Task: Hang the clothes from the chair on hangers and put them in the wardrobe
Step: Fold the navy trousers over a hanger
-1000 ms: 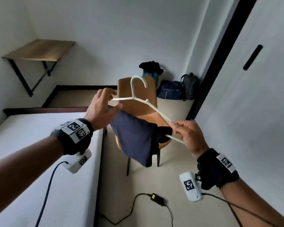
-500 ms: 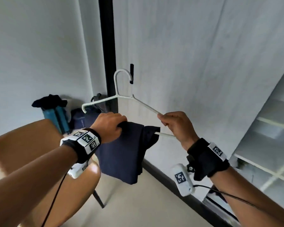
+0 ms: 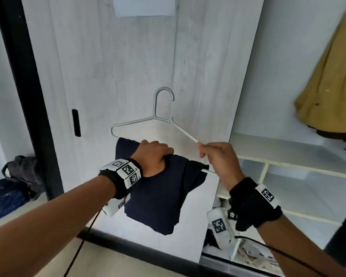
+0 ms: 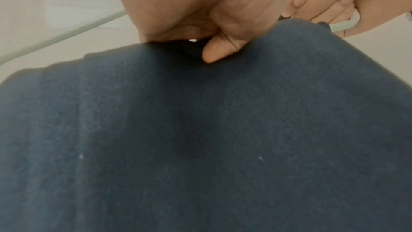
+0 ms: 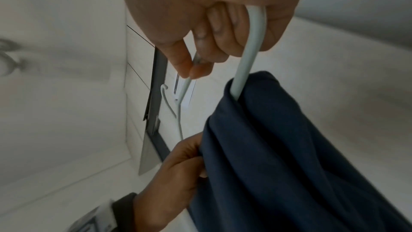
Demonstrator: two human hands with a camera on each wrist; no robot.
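A folded navy garment (image 3: 160, 198) hangs over the lower bar of a pale hanger (image 3: 158, 119), whose hook points up. My left hand (image 3: 155, 157) grips the garment's top fold at the bar; its thumb (image 4: 220, 50) presses into the cloth (image 4: 200, 138). My right hand (image 3: 218, 158) holds the hanger's right end, fingers curled round the bent corner (image 5: 249, 45) just beside the cloth (image 5: 289, 156). Both hands are held up in front of the white wardrobe door (image 3: 128, 66). The chair is out of view.
The wardrobe stands open to the right, with white shelves (image 3: 288, 168) and a mustard-yellow garment (image 3: 332, 80) hanging inside. A black door handle (image 3: 76, 122) and black frame (image 3: 24, 92) lie left. Bags (image 3: 14, 182) sit on the floor at far left.
The view has swung right from the chair to the wardrobe. Both hands carried the hanger and garment along. The left hand moved from the hanger's left end onto the garment's fold.
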